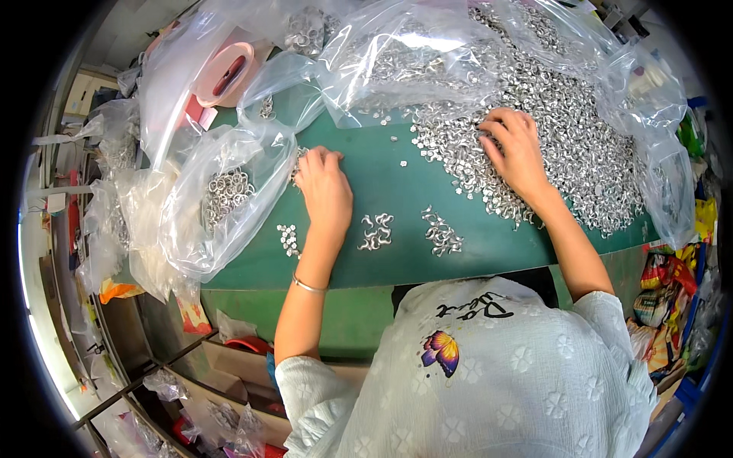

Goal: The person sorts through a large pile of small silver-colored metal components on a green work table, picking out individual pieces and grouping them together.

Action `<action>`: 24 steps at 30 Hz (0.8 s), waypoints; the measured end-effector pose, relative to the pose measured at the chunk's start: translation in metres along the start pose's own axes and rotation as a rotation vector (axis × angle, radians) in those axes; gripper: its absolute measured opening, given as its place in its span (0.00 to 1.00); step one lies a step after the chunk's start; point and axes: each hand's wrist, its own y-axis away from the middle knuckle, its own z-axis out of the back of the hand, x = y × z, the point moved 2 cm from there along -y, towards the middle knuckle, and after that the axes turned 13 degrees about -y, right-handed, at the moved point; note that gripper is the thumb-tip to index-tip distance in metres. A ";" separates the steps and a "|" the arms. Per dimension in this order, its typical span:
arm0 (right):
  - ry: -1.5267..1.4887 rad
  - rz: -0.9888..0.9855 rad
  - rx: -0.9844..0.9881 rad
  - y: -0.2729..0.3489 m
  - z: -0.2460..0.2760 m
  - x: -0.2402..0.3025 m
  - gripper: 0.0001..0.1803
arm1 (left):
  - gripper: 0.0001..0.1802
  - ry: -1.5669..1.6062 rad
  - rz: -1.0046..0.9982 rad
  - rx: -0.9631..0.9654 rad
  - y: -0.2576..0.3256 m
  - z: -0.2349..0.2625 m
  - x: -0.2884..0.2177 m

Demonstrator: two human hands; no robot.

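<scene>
Far left: clear plastic bags [164, 206] slumping at the edge of the green table [382, 172], one holding a cluster of silver metal rings [225, 191]. Behind them, pink tape dispenser [225, 72] showing through plastic.

Left hand [324, 187] lying palm down on the green table, fingers curled loosely, fingertips touching small metal pieces right at the mouth of the ring bag; grip not clear, cannot tell if anything pinched. Thin bangle [309, 286] sitting on that wrist. Small group of sorted pieces [289, 239] lying just left of the left wrist; second little group [376, 231] just right of it; third group [441, 233] lying between the two forearms, nearer the right.

Right hand [519, 149] resting palm down, fingers spread and bent, pressing into the near edge of the big heap of small silver metal parts [565, 130]. Heap spreading away and to the right of that hand, spilling out of a large open clear bag [458, 46].

Far right: colourful packets [664, 290] stacked beside the table.
</scene>
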 end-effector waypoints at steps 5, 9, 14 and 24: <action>-0.128 0.081 0.107 0.014 -0.001 0.035 0.24 | 0.17 0.415 -0.165 0.207 0.020 0.012 -0.071; -0.074 0.092 0.294 0.031 -0.015 0.045 0.21 | 0.15 0.556 -0.242 0.363 0.041 0.017 -0.113; 0.033 0.059 0.225 0.037 -0.008 0.026 0.14 | 0.16 0.620 -0.238 0.366 0.033 0.020 -0.116; 0.053 -0.138 -0.030 0.024 0.005 0.001 0.19 | 0.40 0.274 -0.280 0.351 -0.041 -0.021 -0.111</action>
